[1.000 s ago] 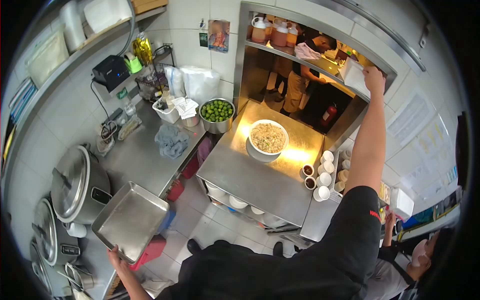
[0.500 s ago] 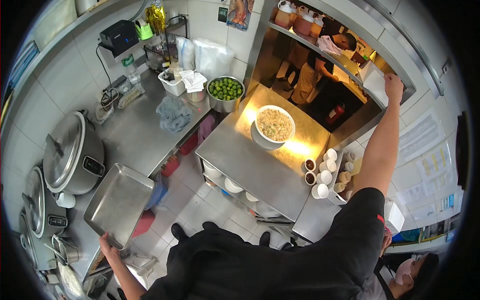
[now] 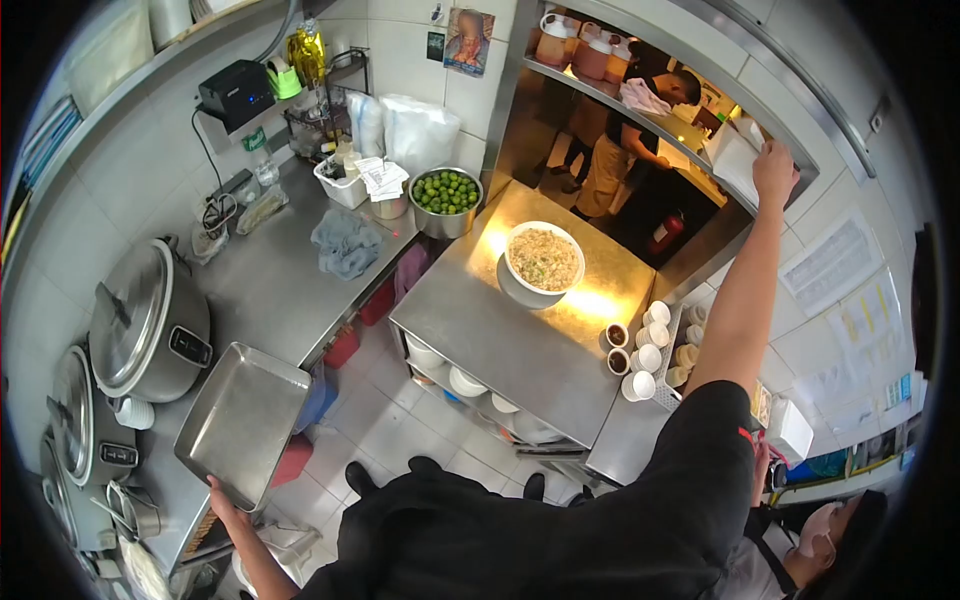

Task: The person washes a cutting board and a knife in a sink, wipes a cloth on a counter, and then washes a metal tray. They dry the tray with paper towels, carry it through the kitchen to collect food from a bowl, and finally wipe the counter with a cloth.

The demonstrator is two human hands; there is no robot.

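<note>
At the near left, beside a rice cooker, the left hand is clamped on the near edge of an empty steel tray, which is tilted over the counter's end. A bowl of rice sits mid-table. At the far right, the raised right hand is closed on a white sheet at the hatch shelf.
</note>
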